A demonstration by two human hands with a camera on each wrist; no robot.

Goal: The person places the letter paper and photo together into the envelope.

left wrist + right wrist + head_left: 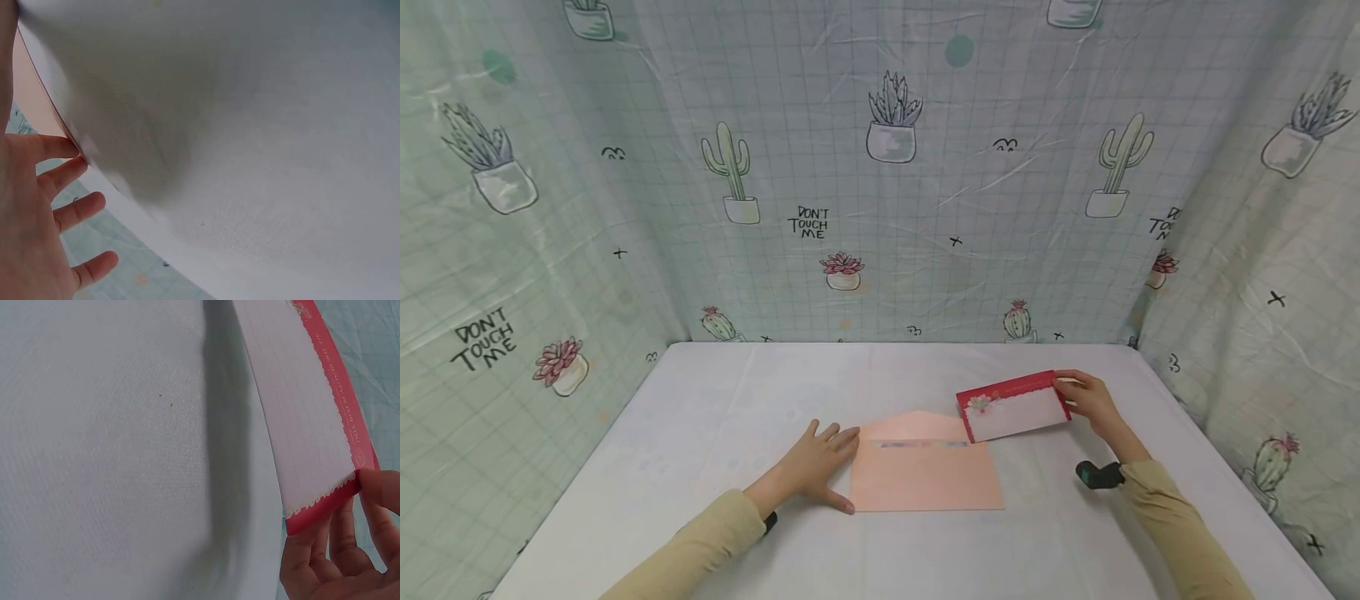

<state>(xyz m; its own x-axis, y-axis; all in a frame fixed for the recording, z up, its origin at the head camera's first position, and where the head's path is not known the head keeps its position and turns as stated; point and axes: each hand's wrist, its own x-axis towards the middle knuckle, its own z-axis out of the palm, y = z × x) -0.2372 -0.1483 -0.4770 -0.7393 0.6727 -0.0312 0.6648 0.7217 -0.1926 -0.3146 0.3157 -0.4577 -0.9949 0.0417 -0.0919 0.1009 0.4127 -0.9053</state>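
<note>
A peach envelope lies on the table with its pointed flap unfolded toward the far side; a thin patterned strip shows along its opening. My left hand is spread at the envelope's left edge, its thumb near the lower corner and fingertips touching the edge, as the left wrist view also shows. In my right hand the right end of a red-bordered greeting card is pinched between thumb and fingers. The card is tilted above the table, its left end over the envelope's upper right corner. Printed lines and lace trim appear on the card in the right wrist view.
A white cloth covers the table. Behind and at both sides hangs a curtain printed with cacti. A dark wrist device sits at the right sleeve.
</note>
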